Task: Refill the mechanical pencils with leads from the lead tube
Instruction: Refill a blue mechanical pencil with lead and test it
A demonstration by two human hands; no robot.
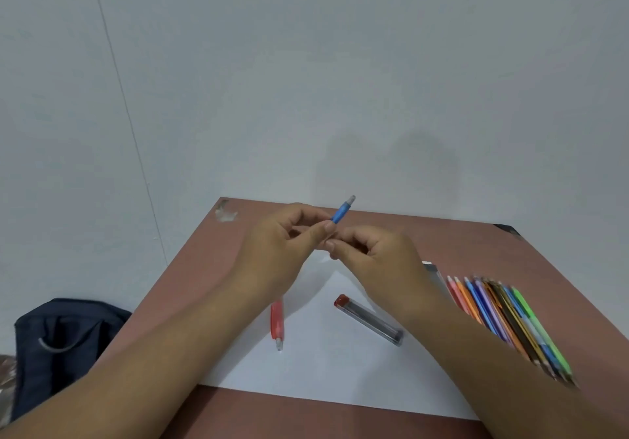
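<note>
At frame centre, the left hand [272,251] and right hand [377,258] pinch a blue pencil [343,210], angled toward upper right. The lead tube [369,319] lies on the counter [476,244], below the right hand.

The left hand [282,248] pinches a blue mechanical pencil [343,210] above the far part of the white paper [326,370], its pale end tilted up and away. The right hand [377,258], fingers curled, meets the pencil's lower part. On the paper lie a red mechanical pencil [276,323] at its left and the lead tube [369,319], red-capped, at its centre. A row of coloured pencils [503,316] lies just right of the paper.
</note>
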